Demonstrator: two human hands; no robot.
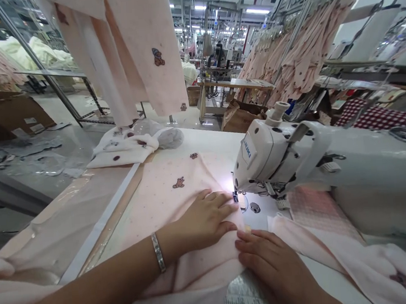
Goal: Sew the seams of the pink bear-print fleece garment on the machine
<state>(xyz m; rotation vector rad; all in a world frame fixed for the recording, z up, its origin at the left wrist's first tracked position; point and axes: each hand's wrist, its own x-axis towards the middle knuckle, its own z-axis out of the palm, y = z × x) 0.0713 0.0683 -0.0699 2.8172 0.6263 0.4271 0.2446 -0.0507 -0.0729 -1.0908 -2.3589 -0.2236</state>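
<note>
A pale pink fabric piece (158, 203) with small printed bears lies across the table, its right edge under the presser foot (236, 196) of a white sewing machine (264, 154). My left hand (206, 219) rests flat on this fabric just left of the foot, fingers stretched out and a little apart. Closer to me, my right hand (278, 262) grips the fabric's edge between thumb and fingers; its thumb is partly hidden. A small yellowish tab (248, 229) shows by the right fingertips. Below that hand, a clear ruler (246, 297) is partly covered.
More pink fabric (313, 237) lies right of the needle plate. A folded bear-print bundle (121, 146) and a crumpled clear plastic bag (170, 138) sit at the table's back. Pink cloth (140, 50) hangs ahead. Cardboard boxes (9, 114) stand on the floor at left.
</note>
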